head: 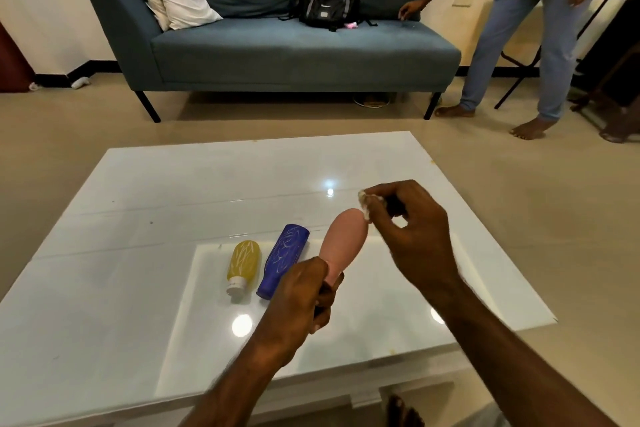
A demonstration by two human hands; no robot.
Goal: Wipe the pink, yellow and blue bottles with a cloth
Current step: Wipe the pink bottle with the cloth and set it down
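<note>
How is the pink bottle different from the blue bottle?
The pink bottle is held up off the table by the left hand; the blue bottle lies flat on it. The pink one looks plain; the blue one has pale scribbles. Both point away, bottoms farthest.

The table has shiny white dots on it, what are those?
In the head view they are glare: lamps reflecting off the glossy white table, one spot beyond the pink bottle, one near the left hand, one by the right forearm. The wide lens also bends the table edges, and the picture is a little soft.
</note>
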